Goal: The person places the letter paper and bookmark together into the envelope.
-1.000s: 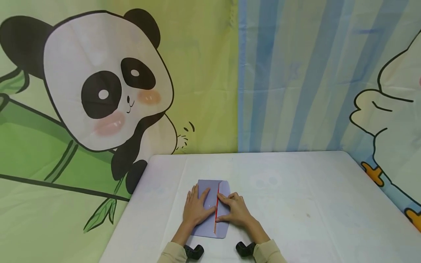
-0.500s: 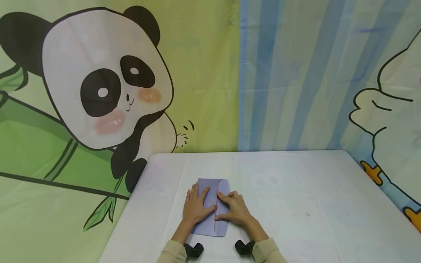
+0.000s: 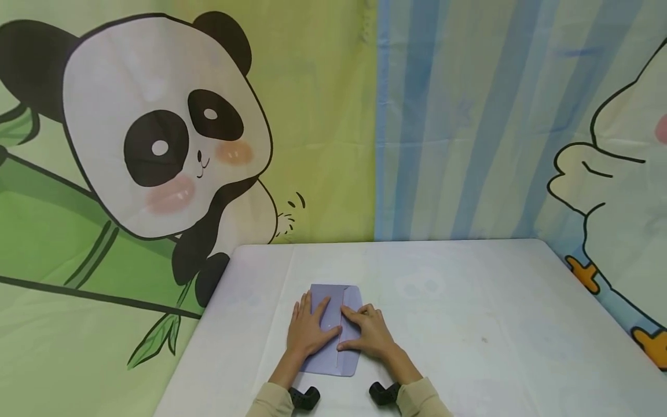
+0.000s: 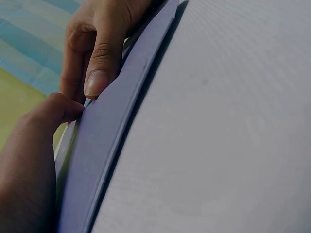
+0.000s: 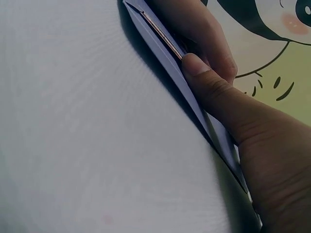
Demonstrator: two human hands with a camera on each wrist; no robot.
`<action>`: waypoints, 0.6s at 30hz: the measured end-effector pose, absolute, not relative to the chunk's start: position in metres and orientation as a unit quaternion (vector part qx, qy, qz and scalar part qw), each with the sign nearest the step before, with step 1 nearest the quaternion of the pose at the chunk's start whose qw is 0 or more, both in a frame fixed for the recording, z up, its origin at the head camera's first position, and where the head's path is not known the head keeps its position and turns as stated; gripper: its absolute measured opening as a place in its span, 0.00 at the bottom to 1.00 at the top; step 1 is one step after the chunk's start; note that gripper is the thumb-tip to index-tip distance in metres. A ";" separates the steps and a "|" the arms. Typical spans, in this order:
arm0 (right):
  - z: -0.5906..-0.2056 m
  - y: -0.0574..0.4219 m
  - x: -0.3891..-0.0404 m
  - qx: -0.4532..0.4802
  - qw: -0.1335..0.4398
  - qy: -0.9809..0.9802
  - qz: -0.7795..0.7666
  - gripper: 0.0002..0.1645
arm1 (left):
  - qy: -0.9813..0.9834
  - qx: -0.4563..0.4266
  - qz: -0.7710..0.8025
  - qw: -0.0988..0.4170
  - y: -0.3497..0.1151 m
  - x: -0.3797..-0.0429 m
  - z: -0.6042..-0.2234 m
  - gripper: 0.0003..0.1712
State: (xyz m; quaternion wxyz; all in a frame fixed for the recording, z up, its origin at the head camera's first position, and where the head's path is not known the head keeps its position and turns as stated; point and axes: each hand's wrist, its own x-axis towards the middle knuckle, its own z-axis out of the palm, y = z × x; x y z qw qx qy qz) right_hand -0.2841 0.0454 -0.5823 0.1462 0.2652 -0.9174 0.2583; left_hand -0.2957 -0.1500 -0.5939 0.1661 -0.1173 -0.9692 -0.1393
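Observation:
A purple envelope (image 3: 332, 315) lies on the white table with its flap (image 3: 352, 297) opened out to the right. Along its opening, a thin reddish edge (image 5: 163, 35) of something flat inside shows in the right wrist view. My left hand (image 3: 306, 331) rests spread on the envelope's body, its thumb reaching to the opening. From the right, my right hand (image 3: 372, 333) lies over the flap. Its thumb and index finger are set apart, tips pressing at the opening, while the other fingers are bent. Most of what is inside is hidden by the envelope.
The white table (image 3: 443, 301) stretches to both sides and behind the envelope. Black wrist devices (image 3: 304, 398) sit on both wrists. Behind the table hangs a cloth with a printed panda (image 3: 172, 127) and blue stripes.
The red edge along the opening has narrowed from a clear strip to a faint line as it slid leftward into the envelope. Right thumb and index finger moved slightly left; the left hand stayed put.

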 end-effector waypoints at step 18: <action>-0.521 0.105 -0.293 0.183 0.219 -0.921 0.265 0.39 | -0.952 -0.067 -0.290 0.069 -0.167 -0.298 -0.530 0.44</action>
